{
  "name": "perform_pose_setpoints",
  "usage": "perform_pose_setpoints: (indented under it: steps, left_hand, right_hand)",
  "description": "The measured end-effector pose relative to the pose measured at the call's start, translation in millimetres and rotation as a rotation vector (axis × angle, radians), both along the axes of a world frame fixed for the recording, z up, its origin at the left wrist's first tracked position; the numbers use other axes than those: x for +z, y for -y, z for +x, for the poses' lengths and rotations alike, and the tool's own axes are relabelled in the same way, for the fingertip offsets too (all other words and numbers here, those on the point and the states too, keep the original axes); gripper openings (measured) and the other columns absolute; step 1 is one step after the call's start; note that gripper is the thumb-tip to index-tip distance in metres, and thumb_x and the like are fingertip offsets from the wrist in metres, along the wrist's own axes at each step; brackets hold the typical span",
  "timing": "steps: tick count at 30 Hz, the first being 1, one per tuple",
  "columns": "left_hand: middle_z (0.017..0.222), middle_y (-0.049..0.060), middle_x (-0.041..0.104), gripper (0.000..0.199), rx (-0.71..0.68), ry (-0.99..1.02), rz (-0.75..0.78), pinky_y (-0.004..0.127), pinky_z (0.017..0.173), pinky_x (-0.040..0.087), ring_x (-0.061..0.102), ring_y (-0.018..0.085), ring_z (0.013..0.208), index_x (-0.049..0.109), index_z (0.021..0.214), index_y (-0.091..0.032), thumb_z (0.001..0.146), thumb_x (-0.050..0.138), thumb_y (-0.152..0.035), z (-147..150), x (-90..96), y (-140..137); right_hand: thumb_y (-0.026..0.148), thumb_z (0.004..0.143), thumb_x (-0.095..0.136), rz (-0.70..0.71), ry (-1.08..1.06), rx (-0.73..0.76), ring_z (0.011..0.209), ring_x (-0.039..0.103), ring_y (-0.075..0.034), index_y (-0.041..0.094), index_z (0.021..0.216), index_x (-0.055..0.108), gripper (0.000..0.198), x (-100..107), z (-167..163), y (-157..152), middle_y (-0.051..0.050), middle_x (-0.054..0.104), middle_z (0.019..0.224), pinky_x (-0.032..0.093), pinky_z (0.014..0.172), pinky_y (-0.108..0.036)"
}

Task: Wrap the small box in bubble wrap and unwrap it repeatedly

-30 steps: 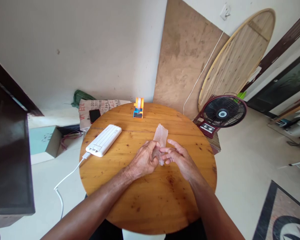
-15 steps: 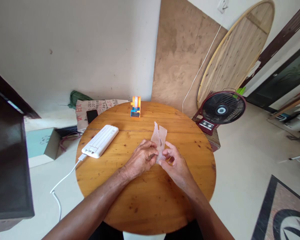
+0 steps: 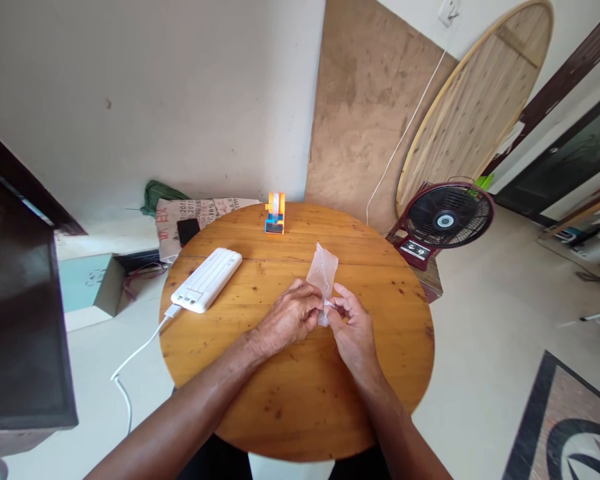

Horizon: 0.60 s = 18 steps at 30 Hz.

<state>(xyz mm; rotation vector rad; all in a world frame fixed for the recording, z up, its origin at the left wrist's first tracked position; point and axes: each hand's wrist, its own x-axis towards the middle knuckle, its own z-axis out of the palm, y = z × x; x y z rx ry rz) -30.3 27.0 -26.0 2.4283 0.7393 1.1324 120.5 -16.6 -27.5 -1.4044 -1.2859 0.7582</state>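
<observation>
A small, crumpled piece of translucent whitish plastic wrap (image 3: pixel 323 268) is pinched between both hands over the middle of the round wooden table (image 3: pixel 280 420). My left hand (image 3: pixel 294 310) grips its left side with curled fingers. From the right, the thumb and index finger of my right hand (image 3: pixel 351 321) close on the same piece, its other fingers bent nearby. The upper part stands up above my fingertips, and a short end shows below them. My fingers cover the gripped middle.
On the table's left lies a white power bank (image 3: pixel 207 280) with a white cable (image 3: pixel 140 352) running off the edge. An orange and blue tape dispenser (image 3: pixel 275 215) stands at the back. A dark red fan (image 3: pixel 443 219) is beyond the right edge, a printed sack (image 3: pixel 167 230) behind left.
The two upper flaps of the plastic wrap have come together into one sheet. My right thumb and index finger have moved up and closed on it beside my left fingertips.
</observation>
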Motion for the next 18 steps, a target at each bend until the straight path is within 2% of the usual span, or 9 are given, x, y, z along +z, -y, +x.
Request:
perform_pose_setpoints:
  steps: [3, 6, 8, 11, 14, 18]
  left_hand:
    - [0.092, 0.005, 0.063, 0.016, -0.002, 0.015, -0.059, 0.029, 0.081, 0.046, 0.052, 0.018, 0.091, 0.060, 0.081, -0.018, 0.078, 0.052, -0.004, -1, -0.2, 0]
    - [0.090, 0.004, 0.058, 0.023, 0.061, 0.004, -0.181, 0.028, 0.077, 0.048, 0.054, 0.017, 0.087, 0.057, 0.093, -0.020, 0.074, 0.056, -0.006, -1, -2.5, 1]
    - [0.092, 0.003, 0.056, 0.031, 0.101, 0.000, -0.233, 0.029, 0.075, 0.048, 0.055, 0.017, 0.085, 0.054, 0.101, -0.020, 0.073, 0.057, -0.008, -1, -4.0, 2]
    - [0.097, 0.003, 0.057, 0.034, 0.093, 0.038, -0.221, 0.031, 0.082, 0.047, 0.054, 0.018, 0.092, 0.052, 0.108, -0.021, 0.076, 0.056, -0.010, 0, -5.1, 2]
    - [0.101, 0.004, 0.059, 0.036, 0.083, 0.066, -0.217, 0.031, 0.085, 0.046, 0.053, 0.018, 0.097, 0.052, 0.111, -0.021, 0.077, 0.056, -0.009, 1, -5.4, 1]
    - [0.100, 0.004, 0.059, 0.040, 0.082, 0.061, -0.188, 0.032, 0.085, 0.046, 0.053, 0.019, 0.096, 0.053, 0.113, -0.021, 0.076, 0.058, -0.007, 1, -6.6, 0]
  right_hand:
    - [0.035, 0.080, 0.057, -0.015, 0.085, 0.014, 0.084, 0.067, -0.021, 0.012, 0.126, 0.052, 0.051, 5, 1, 4, -0.011, 0.071, 0.096, 0.053, 0.078, -0.036]
    - [0.028, 0.082, 0.052, -0.019, 0.202, 0.076, 0.091, 0.067, -0.022, 0.012, 0.130, 0.049, 0.051, 14, 4, 10, -0.011, 0.072, 0.102, 0.053, 0.079, -0.034]
    - [0.022, 0.083, 0.047, -0.019, 0.294, 0.135, 0.088, 0.068, -0.020, 0.016, 0.128, 0.052, 0.046, 22, 6, 13, -0.009, 0.073, 0.103, 0.052, 0.077, -0.031]
    - [0.018, 0.084, 0.045, -0.009, 0.383, 0.212, 0.081, 0.068, -0.018, 0.021, 0.121, 0.059, 0.039, 29, 6, 11, -0.005, 0.073, 0.101, 0.052, 0.074, -0.030]
    - [0.016, 0.083, 0.047, 0.004, 0.435, 0.236, 0.083, 0.067, -0.018, 0.023, 0.119, 0.061, 0.039, 31, 5, 6, -0.003, 0.073, 0.102, 0.052, 0.076, -0.030]
    - [0.015, 0.085, 0.045, 0.028, 0.390, 0.236, 0.089, 0.068, -0.019, 0.023, 0.111, 0.065, 0.034, 26, 5, 6, -0.004, 0.073, 0.103, 0.052, 0.082, -0.032]
